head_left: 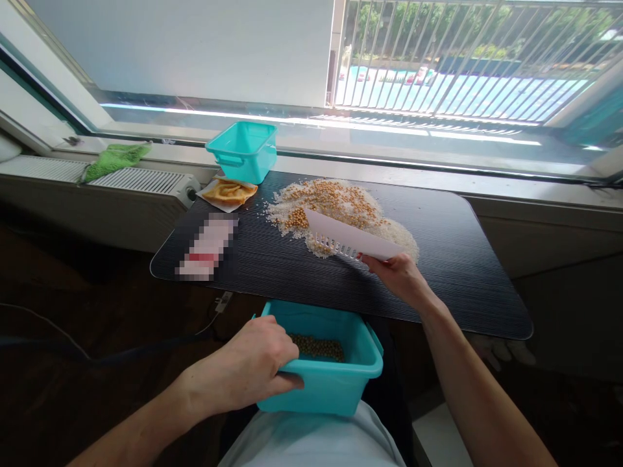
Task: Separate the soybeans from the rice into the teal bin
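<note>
My right hand (400, 275) is closed on the near end of a white slotted sheet (357, 239), its lower edge cut like a comb. The sheet stands tilted at the front of a spread pile of white rice-like grains (402, 235) mixed with round yellow peas (335, 192). Some peas are gathered by the sheet's far end. My left hand (260, 357) grips the near-left rim of a turquoise plastic bin (331, 386), thumb outside. This bin sits at my lap, just below the table's front edge, with greenish-brown round peas (318, 348) on its bottom.
On the dark table (452, 259), a second turquoise bin (250, 152) stands at the back left. Before it lie a yellow folded packet (228, 192) and a blurred pinkish item (207, 250). A green cloth (117, 159) rests on the radiator (146, 181) beneath the window.
</note>
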Tool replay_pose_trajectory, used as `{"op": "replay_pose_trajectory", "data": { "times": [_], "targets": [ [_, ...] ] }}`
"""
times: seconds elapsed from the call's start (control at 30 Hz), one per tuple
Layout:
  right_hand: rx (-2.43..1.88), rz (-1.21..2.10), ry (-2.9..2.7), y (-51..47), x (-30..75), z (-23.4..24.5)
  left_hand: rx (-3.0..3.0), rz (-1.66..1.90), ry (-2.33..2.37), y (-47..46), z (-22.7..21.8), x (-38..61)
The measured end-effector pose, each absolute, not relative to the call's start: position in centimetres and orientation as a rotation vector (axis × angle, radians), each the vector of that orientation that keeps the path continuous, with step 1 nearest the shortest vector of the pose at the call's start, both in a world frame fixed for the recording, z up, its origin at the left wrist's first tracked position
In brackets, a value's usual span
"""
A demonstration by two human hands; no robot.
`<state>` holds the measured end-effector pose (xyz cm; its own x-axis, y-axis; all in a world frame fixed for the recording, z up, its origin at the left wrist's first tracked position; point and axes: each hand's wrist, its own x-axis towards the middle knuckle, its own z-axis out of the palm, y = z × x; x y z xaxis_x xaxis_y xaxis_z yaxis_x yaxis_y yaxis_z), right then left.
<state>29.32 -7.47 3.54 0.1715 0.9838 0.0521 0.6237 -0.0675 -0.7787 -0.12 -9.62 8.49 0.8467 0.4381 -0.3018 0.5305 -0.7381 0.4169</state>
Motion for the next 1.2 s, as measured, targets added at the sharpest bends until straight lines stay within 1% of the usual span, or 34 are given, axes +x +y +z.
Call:
{"op": "replay_pose_trajectory", "data": {
  "times": [0.2,0.33,0.67,0.97,1.2],
  "targets": [
    [-1.707,0.766,-1.513,-8.8,29.5,4.3,2.521,-0.279,0.698,-9.6,8.6,0.2],
    [-1.711,0.734,-1.456,-9.8,30.0,4.6,2.537,-0.285,0.68,-9.7,8.7,0.4],
    [-1.671,0.754,-1.46,-10.7,30.5,3.5,2.532,-0.297,0.648,-9.5,8.9,0.9],
    [-1.645,0.797,-1.513,-11.0,29.7,4.7,2.531,-0.306,0.651,-9.5,9.0,1.0],
    [-1.676,0.753,-1.53,-11.8,30.3,4.9,2.536,-0.277,0.637,-9.4,8.9,0.9]
  ]
}}
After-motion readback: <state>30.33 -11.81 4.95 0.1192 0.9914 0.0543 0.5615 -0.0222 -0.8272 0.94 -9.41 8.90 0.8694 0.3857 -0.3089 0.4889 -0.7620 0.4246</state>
